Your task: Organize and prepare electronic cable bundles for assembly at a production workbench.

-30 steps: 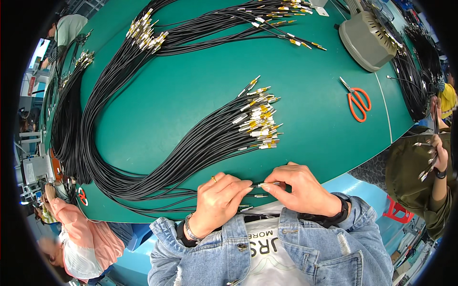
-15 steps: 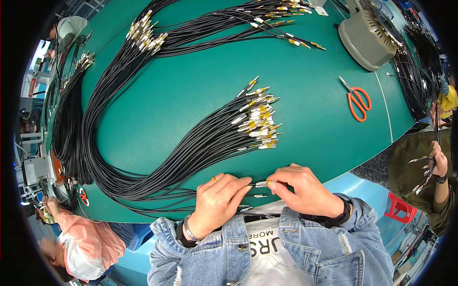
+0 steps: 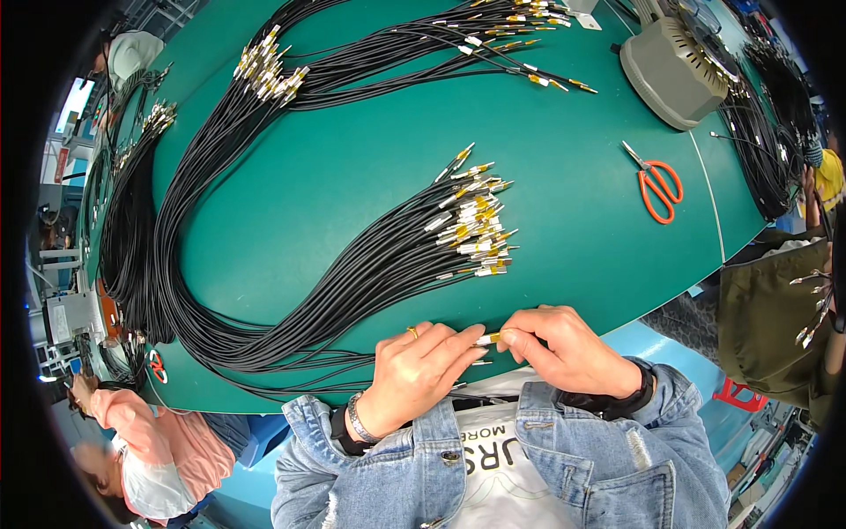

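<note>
Between my two hands, at the near edge of the green table, is the end of a black cable with a white and yellow tag. My left hand is closed around the cable just behind that end. The thumb and forefinger of my right hand pinch the tip from the other side. Several loose black cables run in under my left hand, and a few of their tips show below it. Beyond my hands lies a thick bundle of black cables, its tagged ends fanned out.
Orange-handled scissors lie at the right of the green table, near a grey machine. More cable bundles line the left side. One person sits at the left, another at the right. A red stool stands right.
My left hand has moved slightly right, closer to my right hand. A yellow part now shows on the cable end between them. The person at the right has shifted the cables held there.
</note>
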Tool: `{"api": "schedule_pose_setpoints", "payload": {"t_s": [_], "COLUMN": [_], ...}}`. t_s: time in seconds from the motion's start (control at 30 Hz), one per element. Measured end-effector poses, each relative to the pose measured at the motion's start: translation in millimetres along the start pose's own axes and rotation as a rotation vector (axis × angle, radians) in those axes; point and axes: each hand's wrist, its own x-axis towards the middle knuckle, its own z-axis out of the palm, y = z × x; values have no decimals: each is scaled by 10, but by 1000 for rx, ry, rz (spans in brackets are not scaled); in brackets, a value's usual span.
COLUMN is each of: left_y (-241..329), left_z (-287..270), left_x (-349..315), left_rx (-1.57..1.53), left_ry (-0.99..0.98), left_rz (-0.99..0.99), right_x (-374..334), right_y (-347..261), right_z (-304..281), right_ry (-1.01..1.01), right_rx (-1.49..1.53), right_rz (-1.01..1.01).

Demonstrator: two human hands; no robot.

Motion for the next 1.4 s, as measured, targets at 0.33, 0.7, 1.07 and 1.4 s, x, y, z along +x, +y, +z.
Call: {"api": "schedule_pose_setpoints", "payload": {"t_s": [0.33,0.7,1.07,1.4], "left_y": [31,41,31,35], "left_z": [61,96,98,117], "left_x": [29,99,187,232], "left_rx": [-73,-102,-66,-86], "left_ry": [20,13,-24,7], "left_rz": [29,9,2,41], "right_x": [-2,8,61,47], "right_y": [-13,59,64,93], "right_z": [-6,-77,-142,-143], "right_ry": [-33,-130,-153,-72], "right_rx": [294,455,526,329], "right_rz": [192,291,346,138]}}
